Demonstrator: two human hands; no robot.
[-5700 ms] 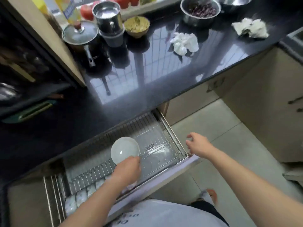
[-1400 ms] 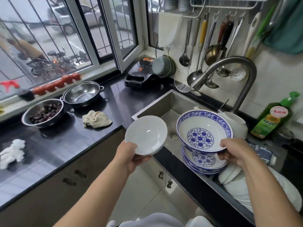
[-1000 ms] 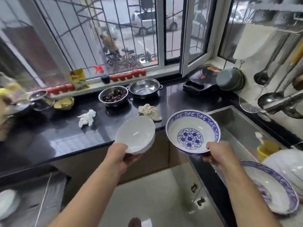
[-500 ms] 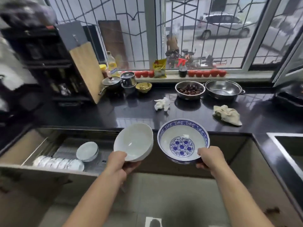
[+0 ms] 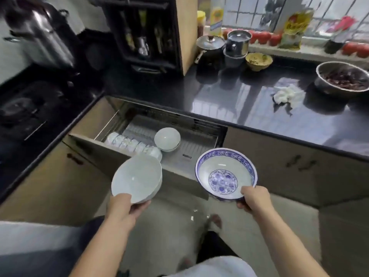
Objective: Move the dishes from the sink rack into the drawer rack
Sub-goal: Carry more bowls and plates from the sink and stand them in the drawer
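Note:
My left hand [image 5: 124, 209] grips the near rim of a plain white bowl [image 5: 136, 178], held tilted in front of the open drawer. My right hand [image 5: 253, 199] holds a blue-and-white patterned bowl [image 5: 225, 172] by its near edge, over the drawer's front right corner. The pulled-out drawer rack [image 5: 197, 145] holds a row of small white dishes [image 5: 129, 143] standing on edge at its left and a white bowl [image 5: 167, 139] leaning behind them. The sink rack is out of view.
A black countertop [image 5: 229, 100] runs above the drawer, with a crumpled white cloth [image 5: 285, 95], a steel bowl of dark fruit [image 5: 343, 78], pots [image 5: 237, 44] and a small yellow bowl [image 5: 258, 60]. A gas hob [image 5: 24, 110] lies at left. Closed cabinet doors [image 5: 295, 166] flank the drawer.
My view has swung left and down from the window to the open drawer. Both hands carry their bowls closer to the drawer rack; the grips have not changed.

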